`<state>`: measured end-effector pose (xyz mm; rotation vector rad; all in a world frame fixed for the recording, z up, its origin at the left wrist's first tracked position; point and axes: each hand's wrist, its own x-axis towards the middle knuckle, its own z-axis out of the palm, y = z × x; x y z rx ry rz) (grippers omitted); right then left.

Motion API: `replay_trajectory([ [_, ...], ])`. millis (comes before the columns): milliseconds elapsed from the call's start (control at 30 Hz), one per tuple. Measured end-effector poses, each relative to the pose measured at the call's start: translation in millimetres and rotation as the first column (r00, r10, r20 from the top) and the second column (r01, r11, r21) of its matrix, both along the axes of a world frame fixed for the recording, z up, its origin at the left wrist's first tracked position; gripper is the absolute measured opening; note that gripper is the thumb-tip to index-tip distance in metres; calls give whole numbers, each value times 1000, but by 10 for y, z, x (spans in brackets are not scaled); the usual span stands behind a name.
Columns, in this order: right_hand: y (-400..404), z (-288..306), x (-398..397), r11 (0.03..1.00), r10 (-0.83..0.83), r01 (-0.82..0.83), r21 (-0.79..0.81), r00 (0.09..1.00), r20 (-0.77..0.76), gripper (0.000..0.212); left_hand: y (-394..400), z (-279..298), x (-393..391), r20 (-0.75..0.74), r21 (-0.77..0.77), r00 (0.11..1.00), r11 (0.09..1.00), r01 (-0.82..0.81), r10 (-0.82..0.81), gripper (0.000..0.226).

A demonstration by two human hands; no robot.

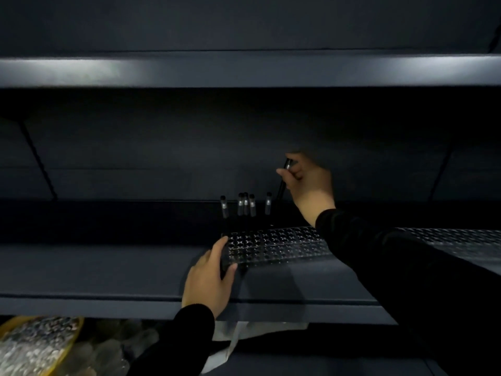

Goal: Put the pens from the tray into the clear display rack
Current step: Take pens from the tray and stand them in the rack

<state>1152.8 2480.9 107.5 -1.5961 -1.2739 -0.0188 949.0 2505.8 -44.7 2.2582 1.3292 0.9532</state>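
My left hand (210, 278) grips the clear display rack's (273, 246) near corner on the shelf (108, 270); my right hand (307, 183) pinches a pen (282, 183) above the back row. Dim light hides the holes, so I could miss and topple the standing pens (245, 204).

A dark shelf (108, 270) is seen below the grip; a yellow-rimmed bundle (38, 346) and pale wrapping (244, 332) are stored underneath.

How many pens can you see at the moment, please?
6. Five stand upright along the rack's back row: pens at and. The right hand holds the sixth above it. Darkness may hide more.
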Motion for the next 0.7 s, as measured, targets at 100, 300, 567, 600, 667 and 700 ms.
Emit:
replay_trajectory([
  [100, 72, -98, -62, 996, -25, 31, -81, 996, 82, 38, 10, -1, 5, -8, 16, 1000, 1000, -10, 10, 58],
  [300, 30, -357, -89, 974, 58, -19, -227, 984, 168, 35, -13, 20, -6, 6, 45, 1000, 999, -15, 15, 57],
  [567, -16, -135, -35, 995, -45, 57, -84, 988, 149, 33, -27, 31, -1, -7, 32, 1000, 999, -17, 17, 58],
  [600, -13, -115, -37, 995, -45, 59, -81, 986, 158, 32, -30, 31, 0, -9, 30, 1000, 999, -17, 18, 58],
  [667, -17, -108, -54, 994, -42, 61, -93, 981, 188, 31, -32, 30, 1, -9, 25, 1000, 1000, -19, 19, 58],
  [700, -24, -109, -62, 993, -41, 62, -96, 978, 204, 30, -30, 32, 1, -5, 24, 1000, 1000, -18, 19, 58],
])
